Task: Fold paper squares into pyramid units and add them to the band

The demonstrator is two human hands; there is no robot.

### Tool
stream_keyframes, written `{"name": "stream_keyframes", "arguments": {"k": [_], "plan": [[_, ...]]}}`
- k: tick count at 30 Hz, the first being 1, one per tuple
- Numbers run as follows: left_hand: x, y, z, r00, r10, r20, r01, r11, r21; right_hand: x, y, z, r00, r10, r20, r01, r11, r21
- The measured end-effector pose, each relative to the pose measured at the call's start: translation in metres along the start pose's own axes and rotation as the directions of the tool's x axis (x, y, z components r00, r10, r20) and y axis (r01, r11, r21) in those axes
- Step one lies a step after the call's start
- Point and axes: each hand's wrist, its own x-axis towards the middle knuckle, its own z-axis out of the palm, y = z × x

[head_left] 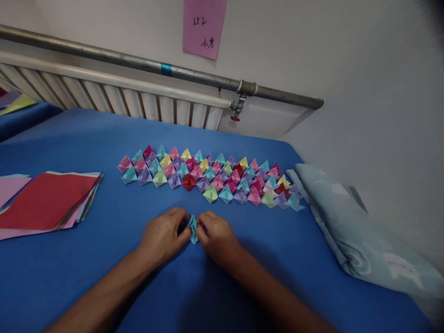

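A small teal origami boat [193, 230] is between my two hands, just above or on the blue surface. My left hand [164, 233] pinches its left side with thumb and fingers. From the right, my right hand [217, 237] grips the other side, its fingers curled in. Beyond my hands stand several rows of folded paper boats [189, 181] in pink, teal, purple, yellow, green and red, packed close together.
A stack of coloured paper sheets [52, 196], red on top, lies at the left. Folded pale-green cloth [360, 231] rests along the right edge. Behind the blue surface [104, 286] are a radiator [132, 99], a metal pipe [114, 56] and a pink note [204, 30].
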Motion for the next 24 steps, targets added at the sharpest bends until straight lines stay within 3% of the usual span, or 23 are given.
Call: {"name": "stream_keyframes", "arguments": {"k": [14,20,22,24], "plan": [[0.014,0.011,0.005,0.997,-0.072,0.006,0.071,0.997,0.042,0.02,0.006,-0.001,0.999,-0.047,0.016,0.048,0.996,-0.07],[0.026,0.006,-0.015,0.98,-0.077,0.183,0.088,0.995,-0.055,0.021,0.01,0.0,0.99,-0.136,0.036,0.137,0.991,-0.006],[0.032,-0.002,-0.027,0.956,-0.039,0.291,0.079,0.989,-0.128,0.023,0.013,-0.001,0.985,-0.168,0.043,0.167,0.985,0.032],[0.038,-0.013,-0.036,0.945,0.002,0.327,0.089,0.961,-0.263,0.025,0.015,-0.003,0.978,-0.2,0.058,0.196,0.978,0.069]]}}
